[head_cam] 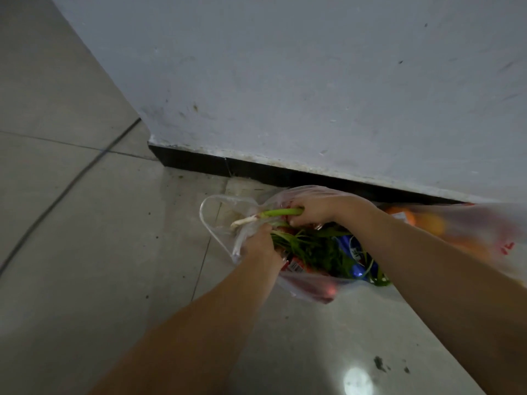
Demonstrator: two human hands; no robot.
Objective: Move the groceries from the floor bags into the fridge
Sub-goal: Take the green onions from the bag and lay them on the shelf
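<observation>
One green onion (273, 214) lies sideways, white end left; right hand (319, 208) grips.

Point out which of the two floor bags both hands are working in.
The clear bag holding leafy greens, where the right hand grips a green stalk; the other bag, holding orange fruit, lies untouched.

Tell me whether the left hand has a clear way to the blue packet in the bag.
Probably yes, once it lets go: the left hand grips the clear bag's edge, and the blue packet lies close beside it, partly under leafy greens.
</observation>
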